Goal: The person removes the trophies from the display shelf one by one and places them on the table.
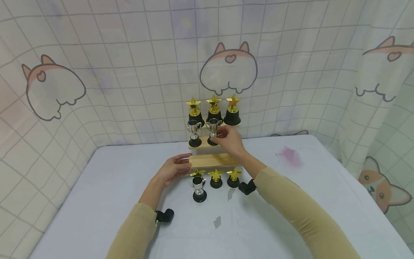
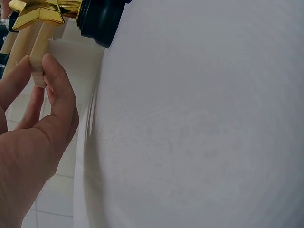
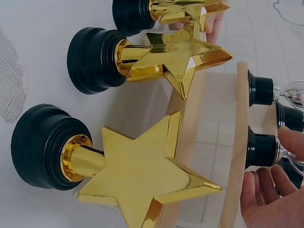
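A wooden tiered stand (image 1: 211, 160) rises at the table's far side. My left hand (image 1: 173, 169) pinches the left end of its lowest step; in the left wrist view the thumb and fingers hold that wooden end (image 2: 39, 61). On the middle step, my right hand (image 1: 230, 141) holds a small silver trophy cup (image 1: 213, 123) low down, its black base (image 3: 260, 150) upright on the wood. Another silver trophy cup (image 1: 193, 126) stands to its left. Three gold star trophies (image 1: 232, 104) fill the top step. The lowest step bears nothing.
Before the stand, three smaller gold star trophies (image 1: 216, 176) stand in a row on the white-covered table (image 1: 278, 223). A third silver cup (image 1: 198, 182) is in front of the leftmost star. Behind hangs a checked curtain (image 1: 139, 82).
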Demonstrator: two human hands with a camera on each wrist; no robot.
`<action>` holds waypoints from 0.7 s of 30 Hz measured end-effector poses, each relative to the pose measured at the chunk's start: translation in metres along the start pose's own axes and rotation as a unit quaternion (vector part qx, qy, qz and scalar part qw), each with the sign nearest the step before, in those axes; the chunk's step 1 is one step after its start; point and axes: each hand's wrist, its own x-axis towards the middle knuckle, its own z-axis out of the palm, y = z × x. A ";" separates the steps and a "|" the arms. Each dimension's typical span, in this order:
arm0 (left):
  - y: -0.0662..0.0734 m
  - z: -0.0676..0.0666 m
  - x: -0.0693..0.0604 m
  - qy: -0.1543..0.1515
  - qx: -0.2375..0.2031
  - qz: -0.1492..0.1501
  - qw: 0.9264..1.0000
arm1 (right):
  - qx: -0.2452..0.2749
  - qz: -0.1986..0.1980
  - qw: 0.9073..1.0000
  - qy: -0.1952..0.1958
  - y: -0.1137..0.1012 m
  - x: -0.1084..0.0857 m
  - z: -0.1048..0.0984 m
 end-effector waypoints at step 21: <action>0.002 0.002 -0.001 0.007 -0.011 -0.005 1.000 | -0.022 -0.042 0.999 0.002 0.003 0.001 0.008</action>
